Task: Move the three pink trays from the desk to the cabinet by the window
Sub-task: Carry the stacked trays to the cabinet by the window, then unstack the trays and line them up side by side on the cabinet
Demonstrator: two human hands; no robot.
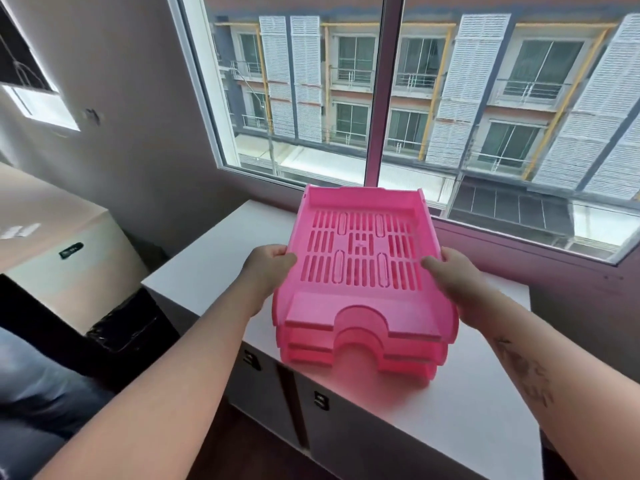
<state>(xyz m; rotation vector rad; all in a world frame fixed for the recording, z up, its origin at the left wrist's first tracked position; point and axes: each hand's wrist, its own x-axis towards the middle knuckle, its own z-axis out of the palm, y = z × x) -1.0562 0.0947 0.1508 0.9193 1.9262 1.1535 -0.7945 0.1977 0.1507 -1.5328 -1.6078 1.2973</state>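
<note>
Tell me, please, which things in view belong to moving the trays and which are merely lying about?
Part of the job:
pink trays, stacked three deep
white cabinet under them
left hand and right hand gripping the stack's sides

Just there:
window
black bin bag

Hidden/unclear: lower trays, fingers, contact with top.
Lower two pink trays [360, 348] show front edges only; fingers of left hand [268, 268] and right hand [450, 271] hidden under the stack; can't tell if it touches the cabinet [214, 268].
</note>
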